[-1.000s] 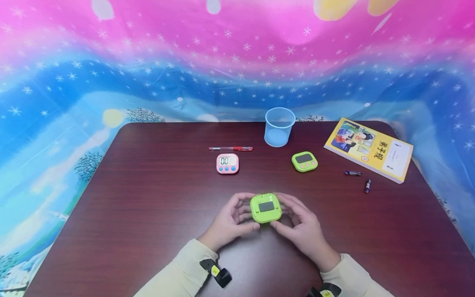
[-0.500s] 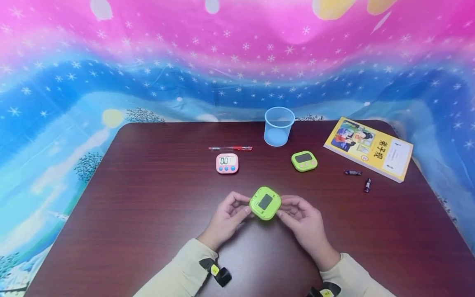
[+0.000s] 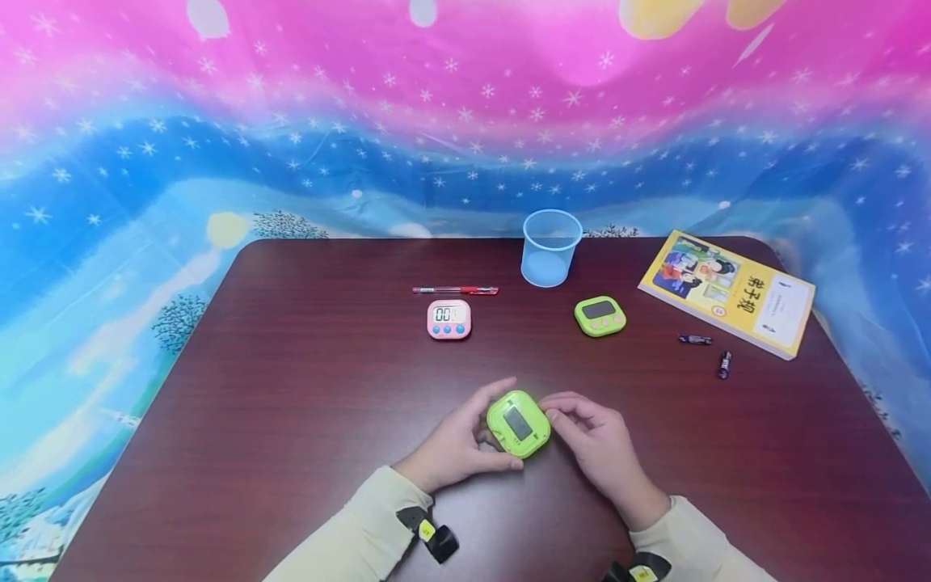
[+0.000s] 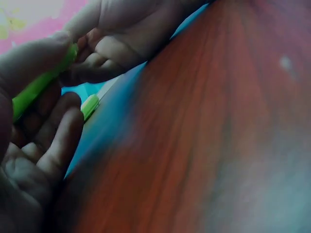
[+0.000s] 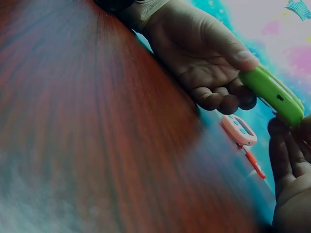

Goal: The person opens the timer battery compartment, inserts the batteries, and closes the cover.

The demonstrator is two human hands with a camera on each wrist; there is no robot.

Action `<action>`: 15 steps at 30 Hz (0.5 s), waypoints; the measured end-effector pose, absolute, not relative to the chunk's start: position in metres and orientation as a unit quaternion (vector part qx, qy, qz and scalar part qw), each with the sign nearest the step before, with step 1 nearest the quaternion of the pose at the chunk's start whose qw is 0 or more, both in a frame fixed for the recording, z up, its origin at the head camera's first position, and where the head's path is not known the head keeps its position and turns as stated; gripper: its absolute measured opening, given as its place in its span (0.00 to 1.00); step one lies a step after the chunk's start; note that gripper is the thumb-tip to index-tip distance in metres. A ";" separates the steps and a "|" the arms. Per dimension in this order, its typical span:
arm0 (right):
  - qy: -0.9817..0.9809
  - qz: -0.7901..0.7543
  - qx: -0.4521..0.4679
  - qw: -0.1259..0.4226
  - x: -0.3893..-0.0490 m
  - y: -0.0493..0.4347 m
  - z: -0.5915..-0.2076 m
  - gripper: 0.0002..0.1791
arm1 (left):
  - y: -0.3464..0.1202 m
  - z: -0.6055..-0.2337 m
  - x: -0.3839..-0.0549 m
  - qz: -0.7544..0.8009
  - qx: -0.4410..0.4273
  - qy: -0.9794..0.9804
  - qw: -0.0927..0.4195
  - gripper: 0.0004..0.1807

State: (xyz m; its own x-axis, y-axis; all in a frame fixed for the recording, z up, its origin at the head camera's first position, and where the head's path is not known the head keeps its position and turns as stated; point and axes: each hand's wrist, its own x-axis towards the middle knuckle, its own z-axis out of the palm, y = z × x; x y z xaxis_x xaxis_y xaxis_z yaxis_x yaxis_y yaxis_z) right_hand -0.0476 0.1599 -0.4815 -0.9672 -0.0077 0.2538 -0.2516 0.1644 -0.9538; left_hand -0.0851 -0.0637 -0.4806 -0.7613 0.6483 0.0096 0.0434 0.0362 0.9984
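Observation:
A green digital timer (image 3: 519, 424) is held between both hands over the front of the table. Its face with a dark rectangle and small slots points up; no buttons show on it. My left hand (image 3: 465, 440) grips it by the edges, thumb at the near side and fingers at the far side. At the timer's right corner, the right hand (image 3: 600, 440) pinches the edge between thumb and forefinger. The right wrist view shows the timer's rim (image 5: 274, 94) edge-on, with the left thumb on it. In the left wrist view the right hand (image 4: 126, 43) meets the far end.
A pink timer (image 3: 448, 320) and a red pen (image 3: 456, 290) lie beyond the hands. A second green timer (image 3: 600, 316), two batteries (image 3: 695, 339) and a yellow book (image 3: 727, 293) lie to the right. A blue mesh bin (image 3: 550, 250) stands at the table's back edge.
The held timer has turned between the hands and come slightly nearer. The left fingers have spread from a pinch at its left corner to a grip across it; the right hand stays at the right corner.

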 end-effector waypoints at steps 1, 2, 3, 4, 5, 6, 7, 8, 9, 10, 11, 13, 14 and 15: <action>-0.763 0.633 0.092 0.090 -0.047 0.160 -0.482 0.07 | -0.063 -0.481 -0.084 0.633 0.256 0.694 0.227 0.55; -0.767 0.629 0.098 0.085 -0.047 0.161 -0.482 0.08 | -0.062 -0.481 -0.083 0.624 0.255 0.706 0.219 0.54; -0.770 0.625 0.104 0.079 -0.047 0.161 -0.482 0.09 | -0.061 -0.481 -0.082 0.620 0.253 0.713 0.209 0.53; -0.771 0.623 0.109 0.073 -0.047 0.161 -0.482 0.10 | -0.060 -0.481 -0.082 0.615 0.248 0.723 0.194 0.51; -0.770 0.624 0.116 0.066 -0.046 0.161 -0.482 0.12 | -0.059 -0.481 -0.081 0.616 0.239 0.728 0.184 0.50; -0.766 0.629 0.125 0.054 -0.046 0.161 -0.482 0.14 | -0.057 -0.481 -0.080 0.617 0.230 0.732 0.173 0.50; -0.761 0.634 0.133 0.040 -0.046 0.161 -0.482 0.17 | -0.055 -0.481 -0.079 0.617 0.221 0.738 0.161 0.49; -0.755 0.640 0.141 0.022 -0.045 0.160 -0.482 0.21 | -0.053 -0.481 -0.078 0.615 0.213 0.744 0.149 0.48; -0.749 0.646 0.146 0.006 -0.045 0.160 -0.482 0.25 | -0.051 -0.481 -0.077 0.610 0.206 0.753 0.138 0.48; -0.742 0.654 0.149 -0.010 -0.046 0.159 -0.481 0.29 | -0.050 -0.482 -0.077 0.603 0.200 0.762 0.128 0.48; -0.734 0.661 0.151 -0.025 -0.046 0.159 -0.481 0.32 | -0.048 -0.482 -0.076 0.603 0.194 0.763 0.126 0.48; -0.730 0.667 0.141 -0.039 -0.048 0.158 -0.481 0.36 | -0.048 -0.481 -0.075 0.602 0.191 0.765 0.125 0.48; -0.731 0.668 0.132 -0.038 -0.049 0.158 -0.480 0.36 | -0.048 -0.480 -0.075 0.606 0.190 0.761 0.129 0.48; -0.733 0.669 0.121 -0.033 -0.049 0.158 -0.480 0.35 | -0.049 -0.480 -0.075 0.614 0.192 0.753 0.136 0.47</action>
State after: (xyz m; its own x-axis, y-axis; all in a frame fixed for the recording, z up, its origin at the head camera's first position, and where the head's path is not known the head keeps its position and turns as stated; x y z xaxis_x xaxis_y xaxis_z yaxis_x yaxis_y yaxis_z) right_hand -0.0494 0.1578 -0.4802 -0.9685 -0.2215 0.1140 -0.1336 0.0754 -0.9882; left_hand -0.0749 -0.0487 -0.4801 -0.8897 0.4556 0.0305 0.1216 0.1720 0.9776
